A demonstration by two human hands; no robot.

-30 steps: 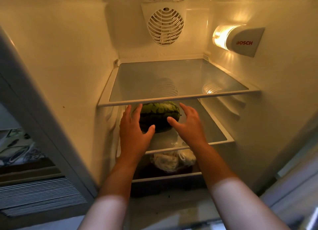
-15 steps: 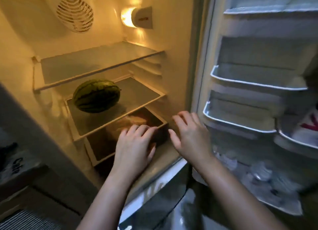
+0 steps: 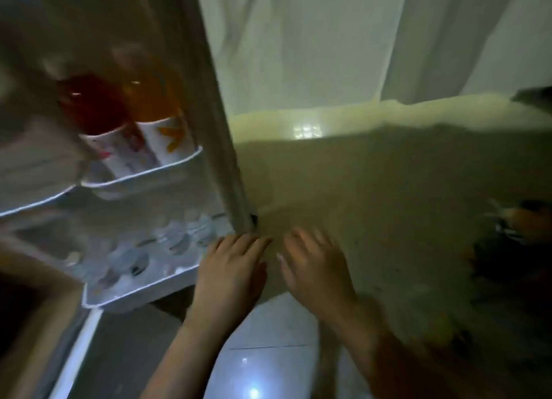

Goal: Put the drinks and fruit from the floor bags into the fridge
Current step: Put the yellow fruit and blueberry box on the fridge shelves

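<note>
Change: the view is being swung away from the fridge interior seen a moment ago, where the watermelon was being left on the middle shelf; that fruit is now out of sight, and is judged to be stowed.
Hands: the left hand (image 3: 231, 271) and right hand (image 3: 316, 271) are being held side by side, palms down, fingers spread and empty, nothing being gripped.
Task's things: two bottles, one red (image 3: 92, 103) and one orange (image 3: 152, 97), are being carried in the upper door rack (image 3: 140, 176); smaller bottles, blurred, are being held in the lower door rack (image 3: 140, 291). A dark bag (image 3: 513, 240) with something orange inside is being glimpsed at the far right on the floor.
Meaning: the next load is judged to be sought from that bag, well apart from both hands.
Edges: the open fridge door (image 3: 221, 148) is being passed just beside the left fingertips; its lower corner is judged a likely snag.
Open room: bare floor (image 3: 373, 204) is lying between the hands and the bag, with a curtain (image 3: 328, 40) hanging behind it.
Limits: much detail is being lost to motion blur.
</note>
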